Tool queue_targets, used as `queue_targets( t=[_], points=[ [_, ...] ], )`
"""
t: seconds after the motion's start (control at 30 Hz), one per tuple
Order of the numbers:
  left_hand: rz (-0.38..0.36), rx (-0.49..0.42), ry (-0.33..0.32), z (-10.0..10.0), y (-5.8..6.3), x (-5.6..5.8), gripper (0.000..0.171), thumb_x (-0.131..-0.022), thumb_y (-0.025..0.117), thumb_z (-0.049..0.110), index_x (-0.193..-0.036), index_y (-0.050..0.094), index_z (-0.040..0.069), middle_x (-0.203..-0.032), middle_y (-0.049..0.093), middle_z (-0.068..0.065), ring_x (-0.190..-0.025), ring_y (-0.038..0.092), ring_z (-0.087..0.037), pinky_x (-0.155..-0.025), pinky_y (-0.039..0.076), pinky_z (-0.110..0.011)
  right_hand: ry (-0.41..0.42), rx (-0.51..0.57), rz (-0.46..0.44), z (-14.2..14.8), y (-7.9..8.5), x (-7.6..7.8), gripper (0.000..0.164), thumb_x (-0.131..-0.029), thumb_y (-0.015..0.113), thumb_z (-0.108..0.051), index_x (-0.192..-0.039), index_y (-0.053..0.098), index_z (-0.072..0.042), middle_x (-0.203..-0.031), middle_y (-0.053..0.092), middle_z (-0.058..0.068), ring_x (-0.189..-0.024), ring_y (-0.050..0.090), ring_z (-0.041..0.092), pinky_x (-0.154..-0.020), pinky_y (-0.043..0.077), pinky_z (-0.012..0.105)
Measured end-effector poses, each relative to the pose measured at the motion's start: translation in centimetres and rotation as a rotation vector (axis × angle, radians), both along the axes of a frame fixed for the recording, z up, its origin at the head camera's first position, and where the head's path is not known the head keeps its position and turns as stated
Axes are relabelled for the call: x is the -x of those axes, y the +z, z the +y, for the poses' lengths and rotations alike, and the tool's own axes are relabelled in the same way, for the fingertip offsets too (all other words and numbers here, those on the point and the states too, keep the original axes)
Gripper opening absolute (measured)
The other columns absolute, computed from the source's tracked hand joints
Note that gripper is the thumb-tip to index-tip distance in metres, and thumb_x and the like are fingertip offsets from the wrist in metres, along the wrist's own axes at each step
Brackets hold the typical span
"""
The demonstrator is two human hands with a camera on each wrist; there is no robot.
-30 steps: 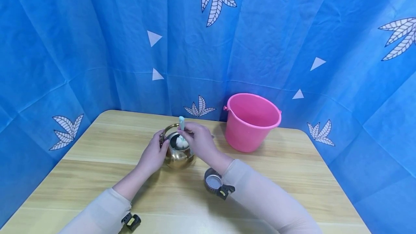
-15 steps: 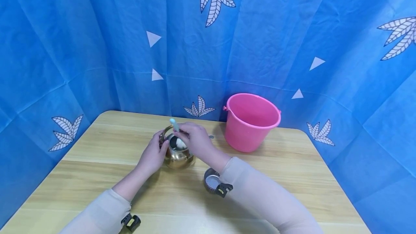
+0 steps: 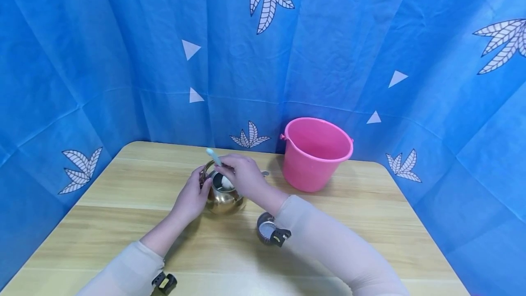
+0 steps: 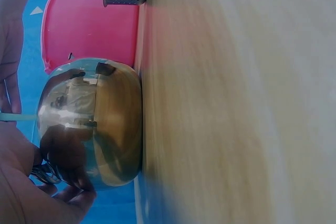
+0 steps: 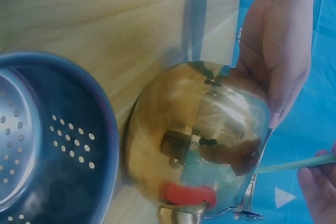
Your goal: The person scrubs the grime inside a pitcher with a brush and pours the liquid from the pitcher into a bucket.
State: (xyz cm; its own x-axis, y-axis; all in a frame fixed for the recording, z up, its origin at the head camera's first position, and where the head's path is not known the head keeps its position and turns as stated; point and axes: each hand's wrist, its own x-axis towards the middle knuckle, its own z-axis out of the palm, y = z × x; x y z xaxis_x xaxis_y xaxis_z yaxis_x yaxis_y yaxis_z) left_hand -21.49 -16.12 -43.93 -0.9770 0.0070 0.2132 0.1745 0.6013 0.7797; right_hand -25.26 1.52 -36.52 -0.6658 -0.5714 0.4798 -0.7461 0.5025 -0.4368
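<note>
A shiny gold teapot (image 3: 223, 203) stands upright on the table, its mouth uncovered. My left hand (image 3: 194, 192) grips it on the left at its looped handle, with the thumb near the rim. With my right hand (image 3: 245, 175) I pinch the pale green handle of a brush (image 3: 213, 155) above the mouth. The brush's white head is down inside the pot, partly hidden by the right hand. In the left wrist view the teapot (image 4: 89, 124) reflects the hands, and the green handle (image 4: 18, 117) enters from above its rim. The right wrist view shows the spout (image 5: 178, 216).
A perforated metal strainer basket (image 3: 265, 229) stands on the table below my right forearm, near the wrist camera. Behind to the right is a pink bucket (image 3: 304, 177). A small silvery round shape (image 3: 265, 173) shows just past the right hand. Blue curtain (image 3: 255, 58) surrounds the table.
The brush handle has gone from nearly upright to leaning left, and the right hand has shifted slightly with it. The left hand keeps its grip, and the teapot stays in place.
</note>
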Motion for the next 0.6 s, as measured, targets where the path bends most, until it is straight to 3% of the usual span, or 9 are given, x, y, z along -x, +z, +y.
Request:
queue_targets(
  t=[0.23,0.6],
  points=[
    [-0.018,-0.014,0.005,-0.02,0.09,0.03,0.054,-0.108,0.043,0.018,-0.153,0.024,-0.007,-0.135,0.051,-0.031,-0.119,0.055,-0.042,-0.1,0.046,-0.058,0.006,-0.013,-0.023,-0.3,0.12,0.14,0.019,-0.096,0.068,-0.022,-0.111,0.076,-0.012,-0.098,0.073,-0.003,-0.085,0.065,0.008,-0.074,0.052,0.017],
    [-0.024,0.01,0.008,-0.09,-0.02,0.1,0.055,-0.108,0.043,0.02,-0.153,0.024,-0.007,-0.147,0.041,-0.035,-0.135,0.041,-0.049,-0.11,0.035,-0.063,0.007,-0.034,-0.024,-0.62,0.44,0.14,0.017,-0.097,0.068,-0.021,-0.108,0.076,-0.012,-0.097,0.073,-0.003,-0.083,0.064,0.007,-0.072,0.051,0.017]
  ],
)
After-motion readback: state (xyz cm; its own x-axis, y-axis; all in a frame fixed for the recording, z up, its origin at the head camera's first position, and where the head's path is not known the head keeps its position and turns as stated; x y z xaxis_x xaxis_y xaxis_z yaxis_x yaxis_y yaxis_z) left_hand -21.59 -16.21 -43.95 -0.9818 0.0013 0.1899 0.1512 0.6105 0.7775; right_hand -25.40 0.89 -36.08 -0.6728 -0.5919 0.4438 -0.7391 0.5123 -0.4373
